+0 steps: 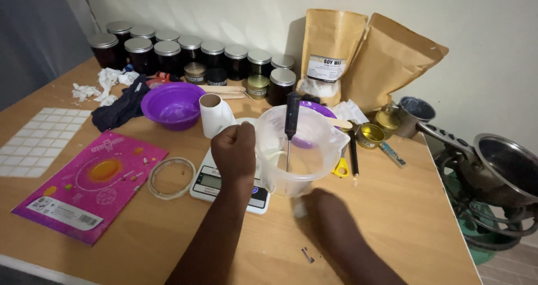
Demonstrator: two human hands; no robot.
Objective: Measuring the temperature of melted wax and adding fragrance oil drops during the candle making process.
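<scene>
My left hand (235, 149) is closed in a fist against the left side of a clear plastic jug (305, 156), apparently around its handle, holding it just above a white digital scale (216, 185). A black stick thermometer (291, 117) stands inside the jug, over a little pale liquid. My right hand (328, 209) is blurred and sits low under the jug's base, with a small white scrap (300, 208) at its fingers. Its grip is unclear.
Dark lidded jars (168, 52) line the back wall beside two brown paper bags (386, 61). A purple bowl (171, 105), a paper roll (214, 114), a tape ring (171, 177), a pink booklet (89, 184), gold tins (370, 135) and yellow scissors (341, 167) lie around. A steel pot (504, 164) sits on a burner off the right edge.
</scene>
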